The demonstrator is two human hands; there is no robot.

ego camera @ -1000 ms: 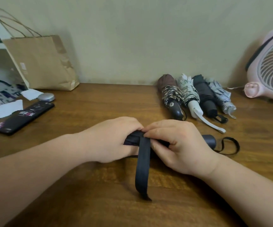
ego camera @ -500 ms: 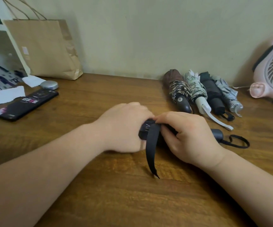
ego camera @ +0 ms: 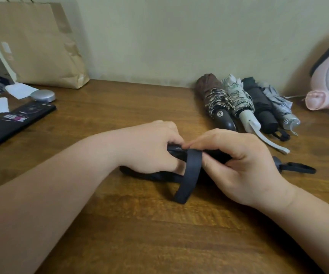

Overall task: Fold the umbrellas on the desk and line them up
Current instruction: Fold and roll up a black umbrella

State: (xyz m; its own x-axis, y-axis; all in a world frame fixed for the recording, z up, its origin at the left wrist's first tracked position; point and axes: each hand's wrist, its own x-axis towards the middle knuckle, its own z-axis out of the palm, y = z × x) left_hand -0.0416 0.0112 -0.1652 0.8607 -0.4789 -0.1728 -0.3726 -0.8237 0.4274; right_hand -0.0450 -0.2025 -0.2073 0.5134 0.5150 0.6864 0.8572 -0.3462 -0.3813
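Strapping the umbrella (ego camera: 151, 176)
My left hand (ego camera: 151, 147) grips the rolled canopy so it can't unroll; my right hand (ego camera: 238, 165) pinches the strap (ego camera: 191, 171) to wrap it.

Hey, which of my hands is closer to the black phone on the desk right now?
Left. The left hand holds the dark umbrella mid-desk, right of the phone; the right hand sits farther right, on the same umbrella.

No legible text. Phone case (ego camera: 16, 121): white-pink lettering, too blurred to read. Paper bag (ego camera: 39, 40) sticker: unreadable.
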